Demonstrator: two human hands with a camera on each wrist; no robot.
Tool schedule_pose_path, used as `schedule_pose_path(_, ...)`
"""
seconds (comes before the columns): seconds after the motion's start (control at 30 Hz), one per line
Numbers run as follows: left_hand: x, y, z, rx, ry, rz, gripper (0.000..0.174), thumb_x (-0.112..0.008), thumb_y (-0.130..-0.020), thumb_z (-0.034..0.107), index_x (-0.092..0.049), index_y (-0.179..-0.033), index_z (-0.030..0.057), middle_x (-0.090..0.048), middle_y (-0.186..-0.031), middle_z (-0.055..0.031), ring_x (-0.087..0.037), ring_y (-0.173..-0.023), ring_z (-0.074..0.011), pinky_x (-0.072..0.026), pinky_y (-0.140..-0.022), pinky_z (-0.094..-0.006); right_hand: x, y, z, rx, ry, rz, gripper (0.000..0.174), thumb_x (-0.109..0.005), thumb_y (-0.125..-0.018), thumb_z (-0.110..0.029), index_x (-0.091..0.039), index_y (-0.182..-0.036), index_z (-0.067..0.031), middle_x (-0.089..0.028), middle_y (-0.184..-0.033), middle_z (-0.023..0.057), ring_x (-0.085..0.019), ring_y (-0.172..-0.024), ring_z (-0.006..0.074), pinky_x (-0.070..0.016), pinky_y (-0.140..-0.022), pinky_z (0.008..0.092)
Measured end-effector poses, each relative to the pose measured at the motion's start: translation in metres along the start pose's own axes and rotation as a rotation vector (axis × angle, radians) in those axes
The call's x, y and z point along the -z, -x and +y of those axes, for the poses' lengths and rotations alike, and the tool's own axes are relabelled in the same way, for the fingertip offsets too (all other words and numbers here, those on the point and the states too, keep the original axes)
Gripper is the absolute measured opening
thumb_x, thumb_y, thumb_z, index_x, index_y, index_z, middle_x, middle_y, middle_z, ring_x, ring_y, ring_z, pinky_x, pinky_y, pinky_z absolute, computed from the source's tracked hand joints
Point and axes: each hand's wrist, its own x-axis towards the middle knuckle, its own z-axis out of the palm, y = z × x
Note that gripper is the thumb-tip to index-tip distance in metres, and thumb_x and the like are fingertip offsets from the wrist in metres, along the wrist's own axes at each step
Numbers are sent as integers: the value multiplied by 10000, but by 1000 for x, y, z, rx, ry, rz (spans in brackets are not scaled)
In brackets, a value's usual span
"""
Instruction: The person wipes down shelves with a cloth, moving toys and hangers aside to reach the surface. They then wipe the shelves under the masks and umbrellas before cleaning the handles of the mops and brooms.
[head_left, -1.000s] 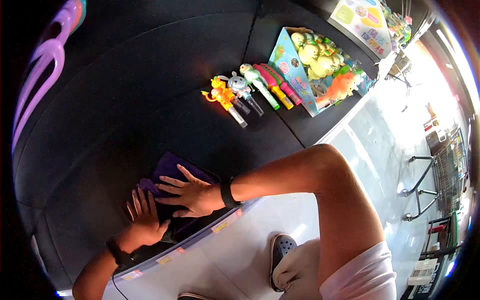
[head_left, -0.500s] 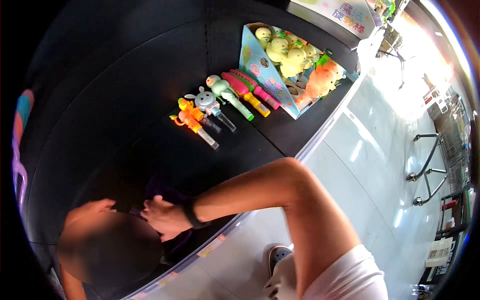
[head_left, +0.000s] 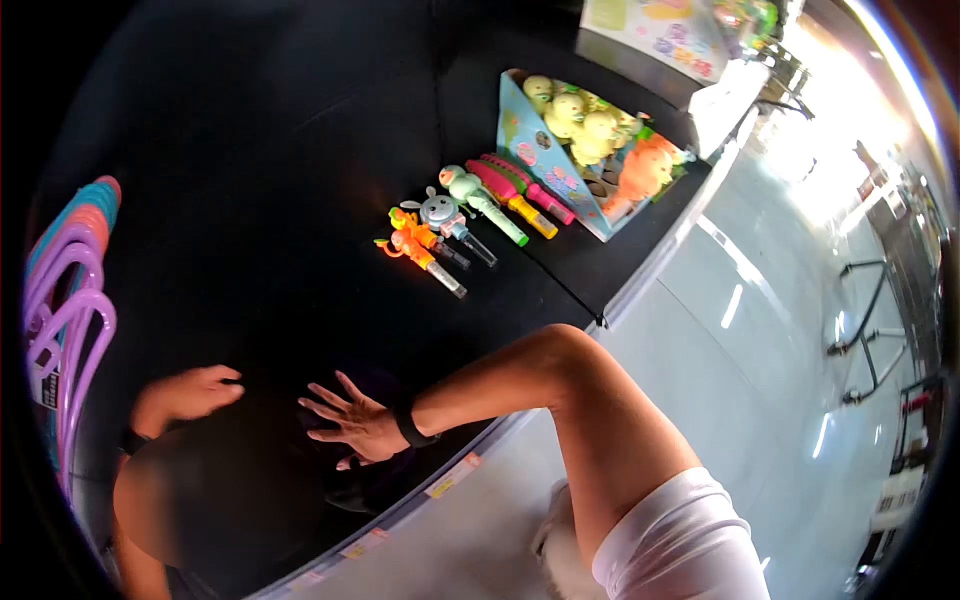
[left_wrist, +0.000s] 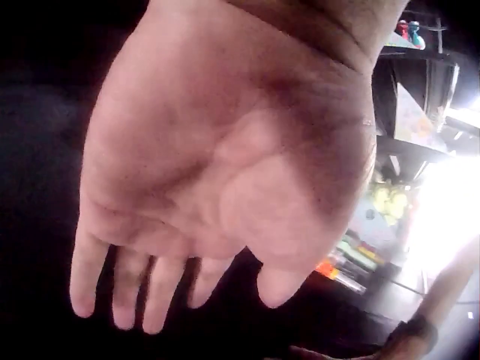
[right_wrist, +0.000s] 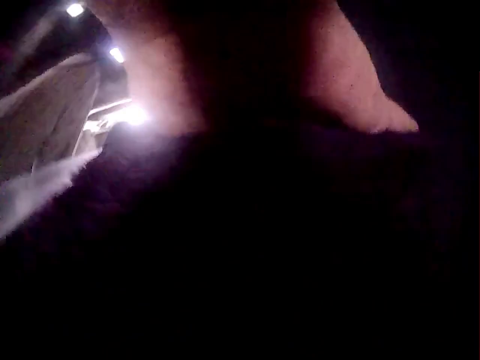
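In the head view my right hand rests with fingers spread on a dark purple cloth, which lies near the front edge of a black shelf. Seen from the right wrist, that hand meets the cloth, most of which is in deep shadow. My left hand is apart from it, farther left over the black surface. The left wrist view shows its bare palm, fingers extended and nothing held. A dark blurred oval hides part of the left forearm and the shelf below.
Toy wands, among them an orange one and a rabbit one, lie beside a blue display box of yellow toys. Purple looped plastic pieces stand at the left. Price tags line the shelf edge, with pale floor beyond.
My left hand has left the cloth beside the right hand and moved left. The right hand went from bunched fingers half a second ago to spread ones. The head view has shifted.
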Motion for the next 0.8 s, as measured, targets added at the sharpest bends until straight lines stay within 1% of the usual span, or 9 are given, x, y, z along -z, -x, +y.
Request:
schedule_pose_path(0.07,-37,-18,-8,-252,-92,171,602,-613,-899,366,-468,-1354,-1,-580,-1270,-228,-581,-1155,-326,-451,-995,-389,6,-1,-6,-48,16,-65,728,-572,-848,-571,-400,-1444,-191,-98,-1560,247,-44,-1447,453,-29,-1081,713)
schedule_pose_path(0.2,-147,-48,-25,-875,-275,555,701,-672,-828,305,-399,-1360,-60,-438,-1365,-282,-393,-1298,-433,-331,-1094,-466,-1,-8,-20,-165,97,-151,762,-583,-839,-561,-331,-1477,-230,-124,-1555,247,-31,-1443,465,-39,-1054,745)
schedule_pose_path(0.3,-212,-46,-48,-736,-299,539,909,-637,-855,425,-170,-1481,-40,-116,-1546,-280,-115,-1444,-424,-203,-1117,-602,-7,-19,-39,-292,215,-291,742,-499,-900,-537,-223,-1518,-234,-16,-1590,196,53,-1439,477,-20,-1020,780)
schedule_pose_path(0.47,-234,-44,-95,-766,-260,720,926,-653,-825,380,-159,-1487,-37,-100,-1545,-292,-100,-1429,-475,-191,-1118,-613,-7,-70,-90,-457,297,-490,715,-492,-928,-480,-207,-1525,-209,92,-1593,158,129,-1435,456,-54,-1058,752)
schedule_pose_path(0.6,-233,-49,-145,-678,-267,655,1056,-711,-749,409,-109,-1497,-30,-50,-1556,-286,-108,-1406,-524,-219,-1088,-649,-29,-115,-112,-533,315,-509,724,-522,-919,-434,-208,-1524,-191,97,-1589,175,111,-1435,466,-78,-1060,747)
schedule_pose_path(0.7,-220,-44,-181,-614,-143,528,1133,-733,-726,417,-20,-1523,39,-2,-1593,-193,-119,-1402,-531,-224,-1081,-653,-39,-146,-128,-493,244,-450,757,-580,-891,-382,-211,-1525,-196,88,-1588,191,76,-1434,484,-130,-1024,762)
schedule_pose_path(0.73,-220,-41,-194,-596,-121,545,1133,-728,-730,427,-15,-1525,49,7,-1597,-175,-110,-1403,-532,-206,-1084,-656,-30,-164,-141,-503,302,-562,774,-599,-883,-359,-202,-1527,-200,89,-1589,190,82,-1434,483,-121,-1033,756)
schedule_pose_path(0.77,-219,-39,-200,-588,-101,569,1134,-723,-733,438,-9,-1528,59,16,-1602,-158,-101,-1405,-533,-189,-1087,-659,-43,-175,-133,-538,264,-545,714,-498,-918,-507,-213,-1527,-267,90,-1596,162,88,-1437,470,-75,-1030,763)
schedule_pose_path(0.8,-217,-40,-200,-525,-79,567,1120,-715,-741,443,-16,-1529,62,19,-1602,-157,-96,-1407,-531,-177,-1090,-660,-56,-180,-122,-532,330,-527,719,-504,-921,-506,-204,-1529,-265,86,-1600,146,74,-1436,478,-123,-1016,771)
